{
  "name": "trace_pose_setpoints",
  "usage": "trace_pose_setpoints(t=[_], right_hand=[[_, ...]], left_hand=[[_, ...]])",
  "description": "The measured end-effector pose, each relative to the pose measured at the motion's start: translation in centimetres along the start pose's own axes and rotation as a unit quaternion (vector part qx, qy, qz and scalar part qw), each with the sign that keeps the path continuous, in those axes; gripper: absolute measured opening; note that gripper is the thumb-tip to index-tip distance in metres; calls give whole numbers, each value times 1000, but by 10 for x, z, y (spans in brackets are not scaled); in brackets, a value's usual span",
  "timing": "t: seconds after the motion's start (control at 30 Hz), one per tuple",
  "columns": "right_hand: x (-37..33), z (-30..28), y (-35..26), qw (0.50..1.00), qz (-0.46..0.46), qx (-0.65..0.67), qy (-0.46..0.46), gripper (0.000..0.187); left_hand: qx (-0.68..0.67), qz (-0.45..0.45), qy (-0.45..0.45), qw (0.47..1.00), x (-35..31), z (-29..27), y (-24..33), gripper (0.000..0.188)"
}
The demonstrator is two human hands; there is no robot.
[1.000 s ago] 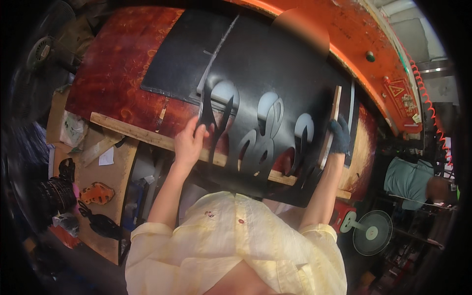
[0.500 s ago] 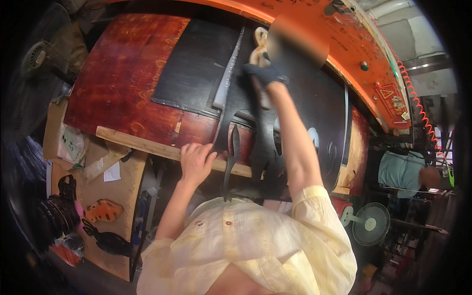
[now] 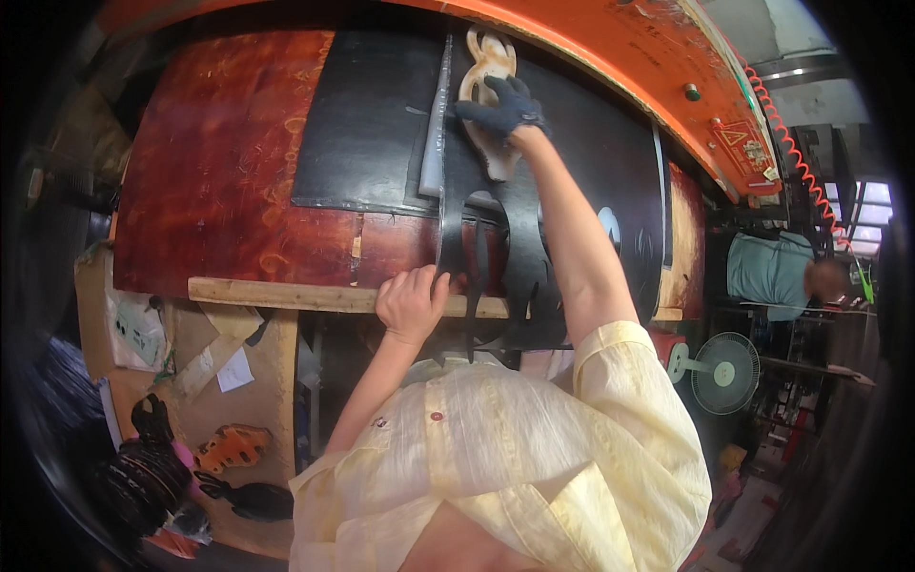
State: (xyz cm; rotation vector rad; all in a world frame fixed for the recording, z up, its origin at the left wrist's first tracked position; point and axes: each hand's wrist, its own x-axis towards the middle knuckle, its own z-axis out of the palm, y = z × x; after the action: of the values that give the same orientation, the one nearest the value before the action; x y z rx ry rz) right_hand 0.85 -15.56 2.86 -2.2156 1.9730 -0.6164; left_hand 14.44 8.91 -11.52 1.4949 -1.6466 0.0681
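Observation:
My right hand (image 3: 505,110), in a dark glove, grips a pale, brown-stained cutting die (image 3: 498,164) across its middle. The die is long, with looped openings at its far end, and lies on a black sheet (image 3: 581,124). Nearer me, shaped holes have been cut out of this sheet, and narrow strips (image 3: 474,286) of it hang over the front edge. My bare left hand (image 3: 413,303) rests on the wooden strip (image 3: 276,294) along the board's front, fingers laid out and thumb beside the sheet's left edge. Nothing shows in it.
Beneath the sheet is a reddish-brown board (image 3: 210,172). An orange machine beam (image 3: 629,67) spans the far side. At lower left, a side table (image 3: 272,381) bears an orange die (image 3: 233,448) and black pieces. A fan (image 3: 724,372) and another person (image 3: 772,272) are at right.
My right hand has brought the cutting die down flat onto the black sheet, its shape now plainly visible. The left hand stays at the front edge. The whole view has shifted slightly.

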Motion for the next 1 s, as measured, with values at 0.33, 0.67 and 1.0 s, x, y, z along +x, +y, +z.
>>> trace_pose_setpoints(t=[0.33, 0.67, 1.0], right_hand=[[-96, -11, 138, 874, 253, 406, 85, 25], [6, -153, 317, 955, 214, -8, 205, 25], [3, -99, 303, 977, 29, -162, 135, 26]], left_hand=[[33, -18, -24, 999, 36, 26, -22, 20], [56, -8, -138, 989, 118, 80, 5, 30], [107, -24, -169, 980, 152, 146, -22, 36]])
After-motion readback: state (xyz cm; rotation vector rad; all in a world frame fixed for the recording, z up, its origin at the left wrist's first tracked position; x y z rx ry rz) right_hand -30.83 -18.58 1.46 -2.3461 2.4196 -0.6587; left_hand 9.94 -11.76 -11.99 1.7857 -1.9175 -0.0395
